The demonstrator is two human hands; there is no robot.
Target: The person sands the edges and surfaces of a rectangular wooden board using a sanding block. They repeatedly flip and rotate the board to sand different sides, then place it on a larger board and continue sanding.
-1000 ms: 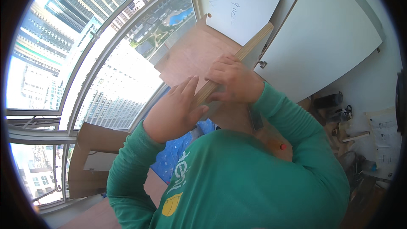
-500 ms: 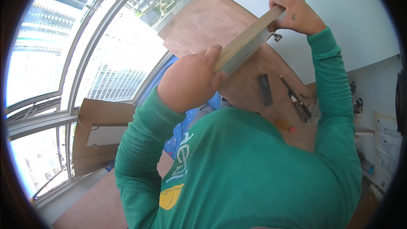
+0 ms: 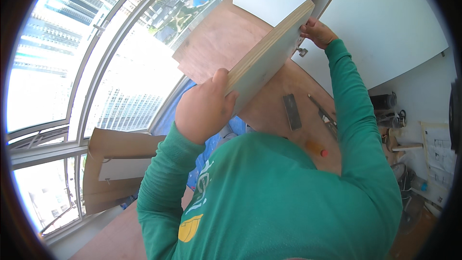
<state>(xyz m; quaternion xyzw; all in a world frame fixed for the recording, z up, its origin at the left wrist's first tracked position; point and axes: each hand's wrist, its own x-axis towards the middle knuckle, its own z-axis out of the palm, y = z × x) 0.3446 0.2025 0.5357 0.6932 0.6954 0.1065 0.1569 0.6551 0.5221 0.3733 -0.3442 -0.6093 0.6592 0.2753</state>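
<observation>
At the far left, a tall window (image 3: 122, 74) filled the side of the room, and a brown cardboard piece (image 3: 96, 175) stood below it, apparently propped there out of the way. A blue sheet (image 3: 165, 107) showed behind the person's left wrist, perhaps laid as a cover. The left hand (image 3: 204, 108) grasped the near end of a pale-faced board (image 3: 264, 74), its thumb against the face and its fingers over the layered wooden edge, a hold that probably bore much of the weight. The board slanted up and away in front of the chest, edge uppermost, above a reddish-brown sheet (image 3: 224, 41); whether its lower side touched anything could not be told. A black block (image 3: 292, 111) and an orange bottle (image 3: 315, 148) with a red cap lay nearer the body, seemingly within easy reach. The right hand (image 3: 317, 32) had its fingertips at the board's far end, likely to steady it, though how firmly they closed could not be told. Just beyond, a metal hinge (image 3: 301, 52) showed beside a white door (image 3: 385, 29).
</observation>
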